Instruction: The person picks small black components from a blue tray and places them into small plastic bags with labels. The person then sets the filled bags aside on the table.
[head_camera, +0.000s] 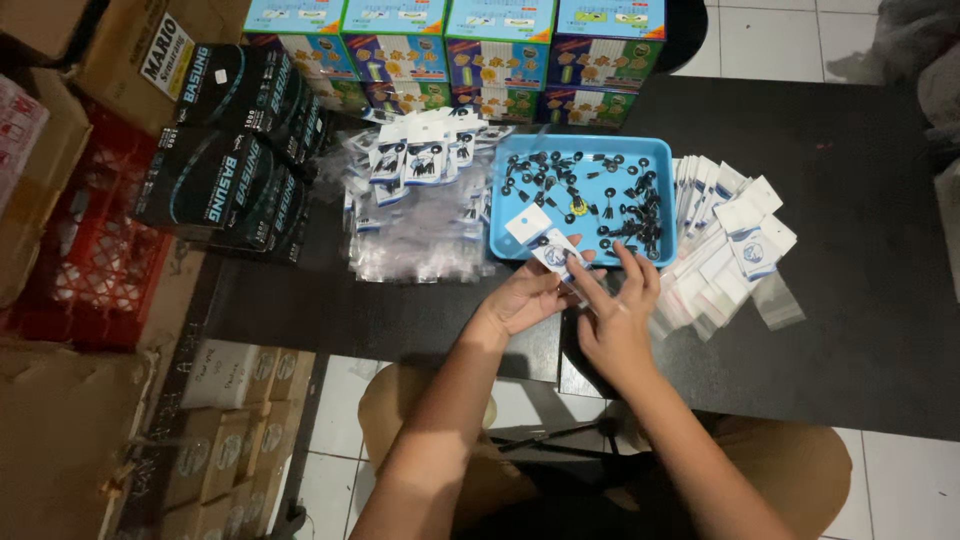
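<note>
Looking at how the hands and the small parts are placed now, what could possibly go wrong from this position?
1. The left hand and right hand work the small packet right at the table's front edge; a slip could drop it to the floor.
2. The blue tray holds many loose black parts; bumping it may scatter them.
3. The stack of empty packets fans out loosely and could slide apart.

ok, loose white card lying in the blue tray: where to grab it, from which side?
Pinch the white card at its near-left corner, coming from above on the tray's left side. It lies flat, tilted, apart from most of the small black parts, so that corner looks free. The hands are busy with another card.
</note>
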